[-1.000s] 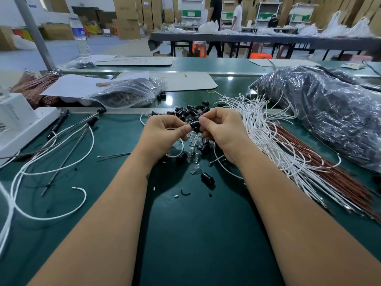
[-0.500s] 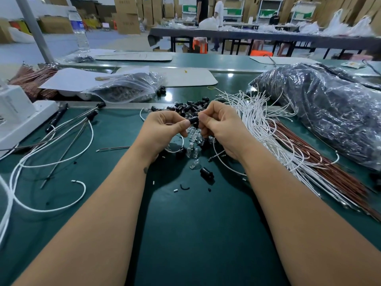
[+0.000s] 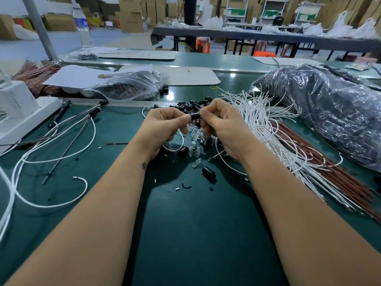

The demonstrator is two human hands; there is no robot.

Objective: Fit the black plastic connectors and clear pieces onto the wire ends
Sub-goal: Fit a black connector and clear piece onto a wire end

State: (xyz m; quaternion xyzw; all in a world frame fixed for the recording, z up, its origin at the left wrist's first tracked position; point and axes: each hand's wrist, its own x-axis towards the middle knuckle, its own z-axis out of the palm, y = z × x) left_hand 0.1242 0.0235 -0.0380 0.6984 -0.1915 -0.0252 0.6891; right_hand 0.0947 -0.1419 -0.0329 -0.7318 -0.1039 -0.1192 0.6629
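Left hand: the left hand (image 3: 165,125) is raised just above the tabletop (image 3: 195,234), fingers curled, thumb and forefinger pinching one end of a black connector (image 3: 195,116).
Right hand: the right hand (image 3: 221,122) pinches the other end of the same connector, knuckles bent, the two hands almost touching.
Held connector: it lies roughly level between the fingertips; a white wire (image 3: 175,148) loops out below the left hand, though whether it runs into the connector is hard to tell from here.
Loose connectors: a heap of black connectors (image 3: 190,105) sits just beyond the hands; one stray connector (image 3: 208,172) lies nearer the person.
Clear pieces: a scatter of clear pieces (image 3: 195,135) lies directly under the hands, among a few black ones.
Wire supply: a bundle of white wires (image 3: 268,129) fans out to the right of the hands, with brown wires (image 3: 329,168) beside it.
Left side: long white cables (image 3: 51,157) curl across the tabletop near a white machine (image 3: 18,112).
Bags: a clear bag of parts (image 3: 127,85) sits behind, and a large dark plastic bag (image 3: 329,108) at far right.
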